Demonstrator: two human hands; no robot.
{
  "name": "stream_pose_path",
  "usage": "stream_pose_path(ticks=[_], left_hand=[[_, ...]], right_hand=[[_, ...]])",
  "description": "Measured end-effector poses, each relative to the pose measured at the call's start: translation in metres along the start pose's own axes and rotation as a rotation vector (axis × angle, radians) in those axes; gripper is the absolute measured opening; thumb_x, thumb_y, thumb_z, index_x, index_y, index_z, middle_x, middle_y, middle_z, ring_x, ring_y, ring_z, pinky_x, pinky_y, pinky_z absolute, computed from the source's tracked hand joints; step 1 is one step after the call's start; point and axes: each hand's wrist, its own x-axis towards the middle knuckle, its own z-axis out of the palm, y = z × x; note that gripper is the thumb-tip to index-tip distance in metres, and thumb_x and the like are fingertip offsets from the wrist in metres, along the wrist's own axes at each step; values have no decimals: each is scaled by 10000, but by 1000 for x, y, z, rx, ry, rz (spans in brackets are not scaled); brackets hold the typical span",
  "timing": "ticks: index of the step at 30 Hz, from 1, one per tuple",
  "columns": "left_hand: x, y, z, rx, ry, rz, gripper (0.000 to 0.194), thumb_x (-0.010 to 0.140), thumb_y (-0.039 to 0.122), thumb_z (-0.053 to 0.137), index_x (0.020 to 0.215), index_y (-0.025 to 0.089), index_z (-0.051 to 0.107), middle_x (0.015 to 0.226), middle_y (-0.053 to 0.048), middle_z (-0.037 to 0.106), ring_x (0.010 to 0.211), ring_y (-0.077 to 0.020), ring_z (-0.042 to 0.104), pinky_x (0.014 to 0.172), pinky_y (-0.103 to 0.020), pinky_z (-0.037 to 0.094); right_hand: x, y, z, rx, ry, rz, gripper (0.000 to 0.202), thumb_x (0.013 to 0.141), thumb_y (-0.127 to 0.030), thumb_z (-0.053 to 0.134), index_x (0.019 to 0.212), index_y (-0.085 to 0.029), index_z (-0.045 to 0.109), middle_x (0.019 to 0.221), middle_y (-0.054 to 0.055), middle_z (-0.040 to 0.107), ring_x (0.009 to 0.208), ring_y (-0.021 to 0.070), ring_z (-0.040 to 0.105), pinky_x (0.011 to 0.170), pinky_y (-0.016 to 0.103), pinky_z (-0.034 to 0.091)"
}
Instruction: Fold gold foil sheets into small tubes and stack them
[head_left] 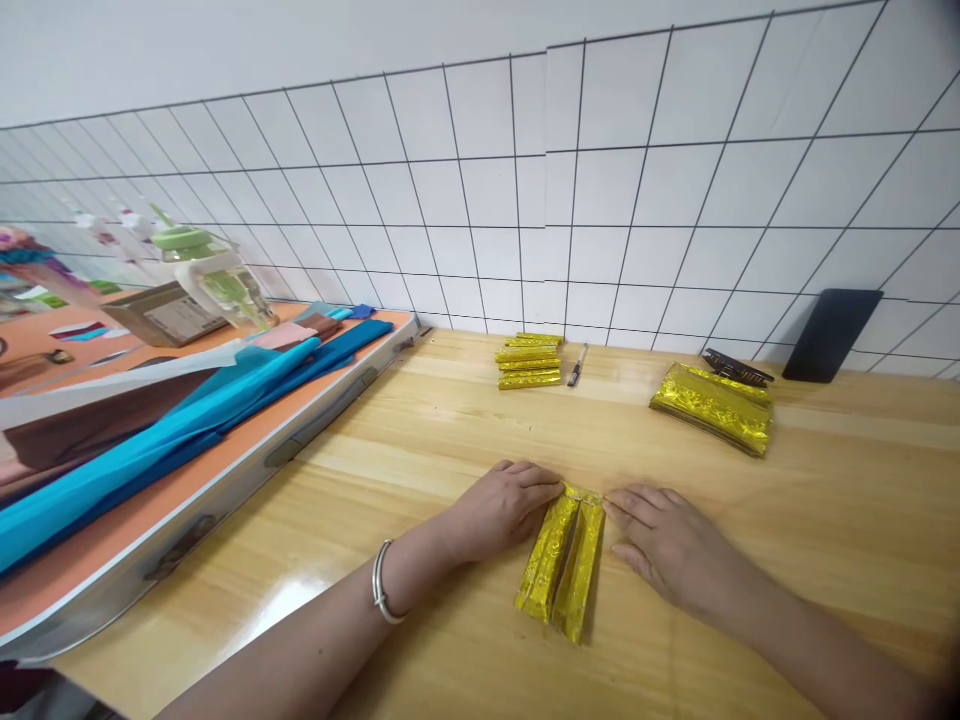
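A folded piece of shiny gold foil paper (550,560) lies on the wooden table in front of me, with two raised lengthwise folds and a gap between them. My left hand (504,508) is closed at its far left corner, fingers together; the thumb is mostly hidden. At the far right corner, the fingertips of my right hand (664,540) touch the edge, its fingers stretched out and the thumb apart. Behind the hands sits a small group of folded gold strips (529,362). A stack of flat gold foil sheets (712,408) lies farther right.
A pen (577,366) lies beside the gold strips. Behind the sheet stack are a dark hair clip-like object (737,368) and a black phone-like slab (831,335) against the tiled wall. At left, an orange-topped surface (300,420) holds coloured paper, a cardboard box (166,312) and a green-lidded bottle (225,280).
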Motion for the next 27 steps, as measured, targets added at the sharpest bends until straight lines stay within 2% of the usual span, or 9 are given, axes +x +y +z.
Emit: stream_pose_path(ticks=[4, 9, 16, 21, 27], left_hand=[[-5, -7, 0, -3, -11, 22, 396, 897, 224, 417, 1292, 227, 441, 1278, -41, 515, 1127, -197, 479, 952, -336, 352], [-1, 2, 1, 38, 11, -21, 382, 882, 207, 433, 1262, 207, 473, 1248, -52, 536, 1117, -205, 483, 939, -343, 356], [5, 10, 0, 111, 35, -31, 316, 878, 196, 436, 1178, 187, 536, 1231, -65, 537, 1127, -203, 473, 937, -334, 365], [-2, 6, 3, 119, 13, 17, 368, 907, 236, 405, 1269, 186, 457, 1261, -67, 523, 1134, -186, 479, 968, -336, 354], [-6, 8, -1, 90, -11, 87, 408, 931, 241, 354, 1336, 216, 389, 1345, -65, 465, 1244, -187, 409, 1001, -345, 327]], right_hand=[[1, 14, 1, 14, -55, -6, 337, 905, -324, 447, 1198, -215, 572, 1231, 55, 583, 1153, 232, 462, 949, 405, 394], [3, 29, 8, -6, -92, -16, 376, 919, -337, 408, 1264, -233, 516, 1295, 23, 536, 1209, 241, 413, 970, 422, 377], [1, 27, 9, -14, -117, -26, 390, 914, -354, 407, 1260, -211, 519, 1330, 41, 502, 1240, 245, 385, 988, 424, 363], [-1, 28, 11, 7, -96, -39, 408, 907, -345, 428, 1283, -201, 493, 1324, 83, 503, 1246, 233, 388, 990, 429, 356], [-1, 34, 10, 18, -71, -32, 400, 908, -339, 427, 1291, -235, 481, 1297, 59, 533, 1245, 220, 393, 982, 421, 360]])
